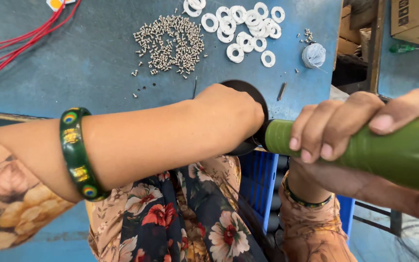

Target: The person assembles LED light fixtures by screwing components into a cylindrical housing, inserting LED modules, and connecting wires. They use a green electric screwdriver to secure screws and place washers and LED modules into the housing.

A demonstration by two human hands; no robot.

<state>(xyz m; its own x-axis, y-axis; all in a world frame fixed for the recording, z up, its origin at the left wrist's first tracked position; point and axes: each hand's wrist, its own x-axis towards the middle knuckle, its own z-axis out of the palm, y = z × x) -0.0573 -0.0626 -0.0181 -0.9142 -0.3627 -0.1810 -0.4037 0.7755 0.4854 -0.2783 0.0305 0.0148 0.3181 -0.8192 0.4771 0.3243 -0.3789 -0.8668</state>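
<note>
My right hand (350, 126) is wrapped around the green body of an electric screwdriver (403, 153) that points left toward a black round part (253, 94). My left hand (229, 114) reaches across from the left and holds that black part at the blue table's (88, 63) front edge; its fingers are hidden behind the wrist. A green bangle (76, 155) sits on my left forearm. The driver's tip is hidden behind the left hand.
A pile of several small silver screws (170, 43) and several white plastic rings (243, 29) lie on the table beyond my hands. Red wires (20, 41) run at the far left. A small white spool (313, 55), cardboard boxes (415, 22) and a blue crate (263, 184) are nearby.
</note>
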